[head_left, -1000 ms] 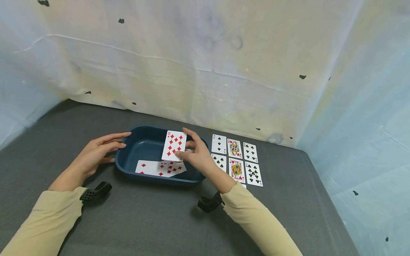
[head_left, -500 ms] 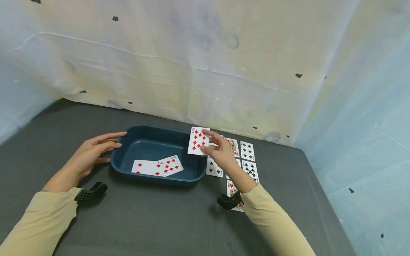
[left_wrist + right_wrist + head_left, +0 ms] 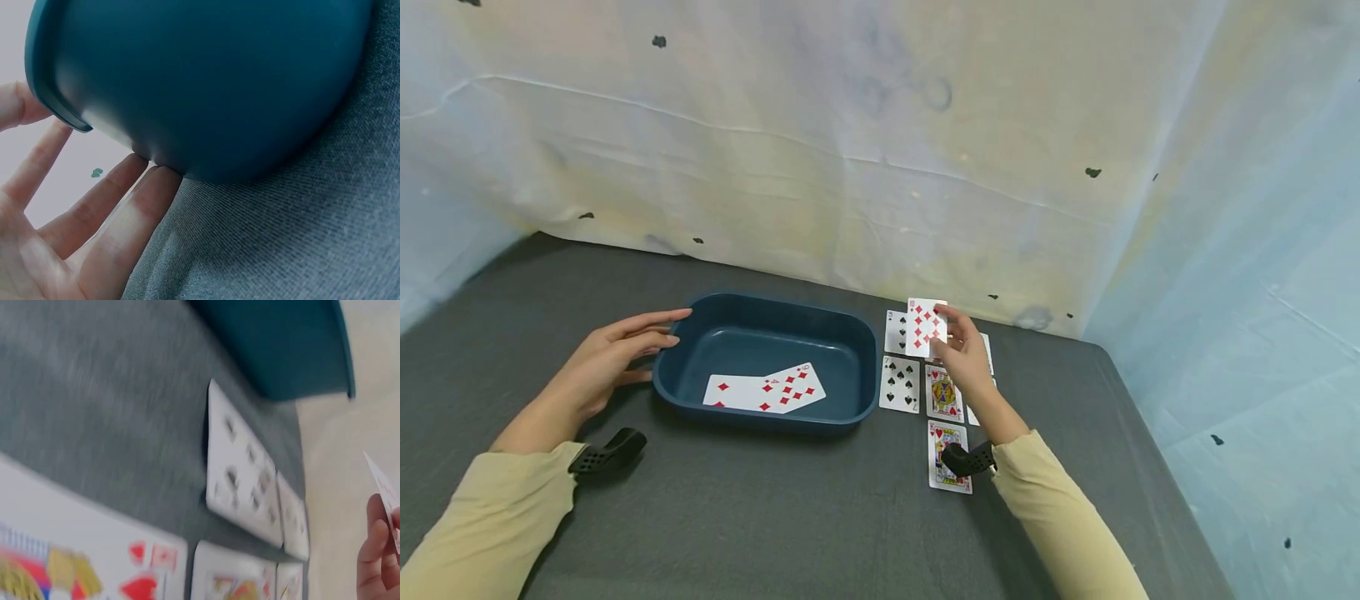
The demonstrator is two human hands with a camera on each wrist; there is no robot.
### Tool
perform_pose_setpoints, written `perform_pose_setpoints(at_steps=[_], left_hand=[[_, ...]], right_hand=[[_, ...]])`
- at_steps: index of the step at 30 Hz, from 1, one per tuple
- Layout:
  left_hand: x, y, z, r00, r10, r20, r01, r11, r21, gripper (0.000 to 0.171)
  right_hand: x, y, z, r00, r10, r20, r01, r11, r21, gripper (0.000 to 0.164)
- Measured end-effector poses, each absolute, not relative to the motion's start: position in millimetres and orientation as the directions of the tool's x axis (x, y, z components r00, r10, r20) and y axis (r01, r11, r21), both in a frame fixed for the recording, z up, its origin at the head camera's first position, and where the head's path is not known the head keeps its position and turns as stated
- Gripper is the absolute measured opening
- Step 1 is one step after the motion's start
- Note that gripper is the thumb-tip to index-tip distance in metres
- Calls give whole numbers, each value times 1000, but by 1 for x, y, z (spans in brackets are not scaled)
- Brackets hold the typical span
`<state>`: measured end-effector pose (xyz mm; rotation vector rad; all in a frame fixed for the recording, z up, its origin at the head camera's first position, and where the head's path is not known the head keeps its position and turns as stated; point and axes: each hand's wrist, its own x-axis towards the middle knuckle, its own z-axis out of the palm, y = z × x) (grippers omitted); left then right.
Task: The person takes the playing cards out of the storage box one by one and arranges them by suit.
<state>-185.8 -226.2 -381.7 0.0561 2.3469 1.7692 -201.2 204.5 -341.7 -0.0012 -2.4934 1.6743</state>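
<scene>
My right hand (image 3: pixel 968 360) pinches a ten of diamonds playing card (image 3: pixel 925 328) between thumb and fingers, face up, over the back of the card rows. At the edge of the right wrist view the same card (image 3: pixel 382 481) shows nearly edge-on. My left hand (image 3: pixel 610 357) rests its fairly straight fingers against the left end of a dark blue tray (image 3: pixel 857 350); in the left wrist view the fingertips (image 3: pixel 159 178) touch its outer wall, others are up by the rim. Inside the tray lie overlapping diamond cards (image 3: pixel 737 392).
Right of the tray lie face-up cards in columns: a seven of spades (image 3: pixel 899 384) below another spade card (image 3: pixel 895 332), a jack of hearts (image 3: pixel 943 393), and a king of hearts (image 3: pixel 947 454) nearest me. Cards farther right are partly hidden by my hand. A cloth backdrop (image 3: pixel 820 167) stands behind the table.
My right hand has carried the ten of diamonds from above the tray rightward to above the card rows. My left hand stays at the tray's left end.
</scene>
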Motion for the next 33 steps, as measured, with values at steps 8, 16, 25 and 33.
perform_pose_setpoints(at_steps=[8, 16, 25, 33], left_hand=[[-185, -226, -381, -978, 151, -144, -98, 276, 956, 56], [-186, -226, -381, -977, 149, -155, -110, 274, 956, 57], [-186, -226, -381, -976, 146, -164, -119, 276, 954, 58], [-186, -226, -381, -975, 149, -165, -120, 273, 954, 58]], right_hand=[[-208, 231, -355, -981, 101, 165, -95, 488, -867, 45], [-213, 255, -363, -964, 242, 108, 62, 603, -795, 48], [-218, 284, -370, -915, 397, 66, 219, 629, -746, 51], [-220, 302, -370, -884, 466, 33, 295, 612, -734, 50]])
